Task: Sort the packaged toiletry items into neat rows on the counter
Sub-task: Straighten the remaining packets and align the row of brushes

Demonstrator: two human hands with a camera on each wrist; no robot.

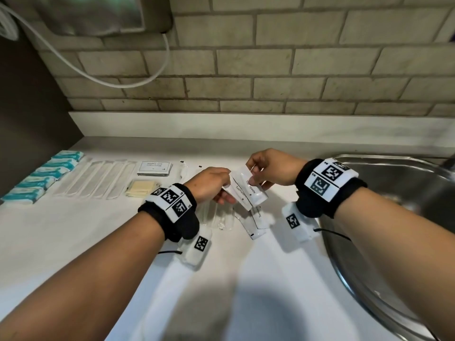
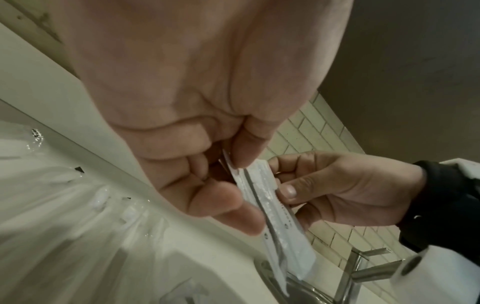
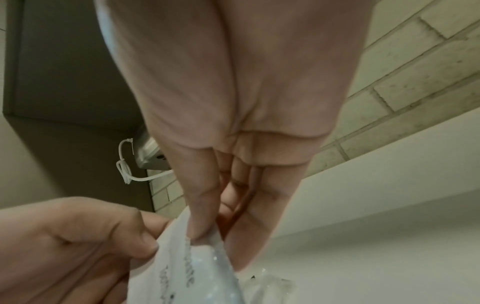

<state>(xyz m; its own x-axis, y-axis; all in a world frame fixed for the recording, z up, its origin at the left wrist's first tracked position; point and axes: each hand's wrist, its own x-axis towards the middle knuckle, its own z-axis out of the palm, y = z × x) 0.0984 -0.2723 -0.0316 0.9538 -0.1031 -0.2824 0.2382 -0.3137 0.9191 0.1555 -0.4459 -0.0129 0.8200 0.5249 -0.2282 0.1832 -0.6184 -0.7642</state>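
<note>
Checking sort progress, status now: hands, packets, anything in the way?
Left hand and right hand both pinch toothpaste packets above counter. More toothpaste packets lie unsorted below. Nothing in the way.

Sachets [image 1: 154, 167] behind pads [image 1: 139, 189], seemingly; sink [image 1: 394, 217] right.

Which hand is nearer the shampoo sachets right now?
Left. The left hand is just right of the shampoo sachets; the right hand is farther right, beyond the toothpaste packets both hands hold.

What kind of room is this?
Probably a bathroom or small washroom. There is a steel sink set in a white counter, a tiled wall behind it, and packets marked toothpaste in the hands.
</note>
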